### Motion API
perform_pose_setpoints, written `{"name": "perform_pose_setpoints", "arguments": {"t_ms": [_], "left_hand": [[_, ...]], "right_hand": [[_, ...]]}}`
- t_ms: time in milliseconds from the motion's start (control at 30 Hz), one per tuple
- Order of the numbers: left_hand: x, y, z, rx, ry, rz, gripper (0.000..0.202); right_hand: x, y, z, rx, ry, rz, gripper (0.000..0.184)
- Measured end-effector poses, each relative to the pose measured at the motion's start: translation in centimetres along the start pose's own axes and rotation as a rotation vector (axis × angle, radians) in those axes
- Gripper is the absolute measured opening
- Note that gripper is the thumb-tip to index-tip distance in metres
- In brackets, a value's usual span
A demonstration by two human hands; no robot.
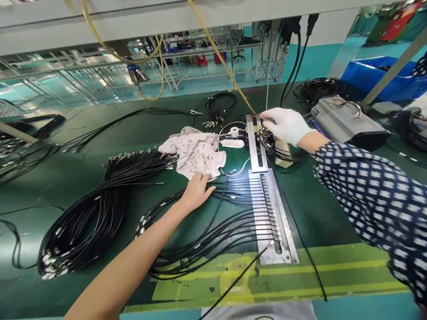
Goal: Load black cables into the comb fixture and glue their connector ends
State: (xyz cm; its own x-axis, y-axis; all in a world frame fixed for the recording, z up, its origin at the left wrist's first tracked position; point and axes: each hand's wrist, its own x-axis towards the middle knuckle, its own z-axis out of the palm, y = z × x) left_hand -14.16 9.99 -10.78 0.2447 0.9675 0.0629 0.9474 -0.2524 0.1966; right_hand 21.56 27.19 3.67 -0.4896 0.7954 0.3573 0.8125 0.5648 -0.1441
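My left hand [197,192] is bare and rests at the lower edge of a crumpled pale pink cloth [196,151], thumb apart from the fingers. Black cables [230,222] run beneath and beside it. My right hand [287,126], in a white glove, has its fingertips closed at the top end of a slotted metal plate [252,146]. Below that plate lies a longer metal fixture [283,222] with a row of cable ends set along it. A small cable coil [287,155] with metal connectors lies under my right hand; the exact finger contact is partly hidden.
A large black cable bundle [90,222] lies at left. Another cable coil [220,104] is at the back. A white plug [234,132] sits beyond the cloth. At right stand a grey metal box [347,120] and a blue bin [376,84]. A yellow hose [220,53] hangs down.
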Motion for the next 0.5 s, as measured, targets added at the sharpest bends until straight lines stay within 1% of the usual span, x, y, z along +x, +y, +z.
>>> {"name": "perform_pose_setpoints", "arguments": {"t_ms": [67, 133, 200, 267, 300, 367, 433, 500], "left_hand": [[-0.4, 1.2, -0.4, -0.029, -0.011, 0.065, 0.048], [-1.0, 3.0, -0.7, -0.063, -0.057, 0.175, 0.052], [-1.5, 4.7, -0.8, -0.089, -0.121, 0.299, 0.056], [-1.5, 5.5, -0.8, -0.067, -0.173, 0.348, 0.063], [-1.4, 5.5, -0.9, -0.04, -0.185, 0.329, 0.068], [-0.8, 4.4, -1.1, 0.029, -0.178, 0.213, 0.074], [-0.1, 2.5, -1.5, 0.091, -0.164, 0.064, 0.076], [0.3, 0.6, -2.1, 0.137, -0.188, -0.027, 0.07]], "right_hand": [[-5.1, -1.4, -0.9, 0.097, 0.077, -0.029, 0.037], [-10.6, -2.8, -0.8, 0.194, 0.085, -0.051, 0.034], [-15.7, -3.9, 0.4, 0.257, 0.039, -0.055, 0.032], [-20.0, -4.6, 2.7, 0.313, -0.013, -0.033, 0.03], [-21.7, -4.7, 4.1, 0.355, -0.023, -0.001, 0.03], [-24.2, -4.4, 6.7, 0.425, -0.015, 0.092, 0.03], [-25.5, -3.8, 8.9, 0.459, 0.008, 0.18, 0.029], [-26.0, -3.0, 10.2, 0.47, 0.034, 0.233, 0.028]]}}
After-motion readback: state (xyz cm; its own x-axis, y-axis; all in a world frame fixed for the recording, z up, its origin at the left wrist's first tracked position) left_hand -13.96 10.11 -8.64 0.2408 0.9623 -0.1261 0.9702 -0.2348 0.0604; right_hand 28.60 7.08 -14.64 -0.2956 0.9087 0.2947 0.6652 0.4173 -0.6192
